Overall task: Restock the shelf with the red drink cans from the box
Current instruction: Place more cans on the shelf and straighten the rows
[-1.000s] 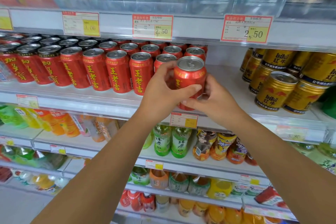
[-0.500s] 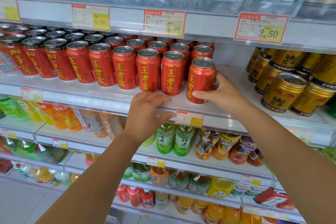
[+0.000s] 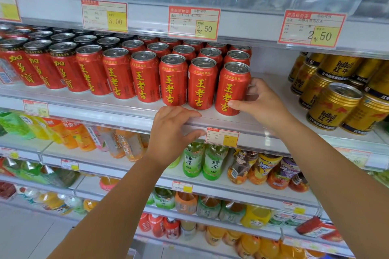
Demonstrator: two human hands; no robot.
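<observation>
Light was bright and even. Soft glare lay on the red cans (image 3: 200, 88). The shelf (image 3: 105, 109) bowed outward; its left end looked blurred.

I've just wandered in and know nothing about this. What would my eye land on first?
First, the long row of red metal drink cans with yellow lettering filling the middle white shelf. At its right end the right hand grips the last red can, while the left hand rests on the shelf's front edge. Shiny gold metal cans stand farther right.
</observation>
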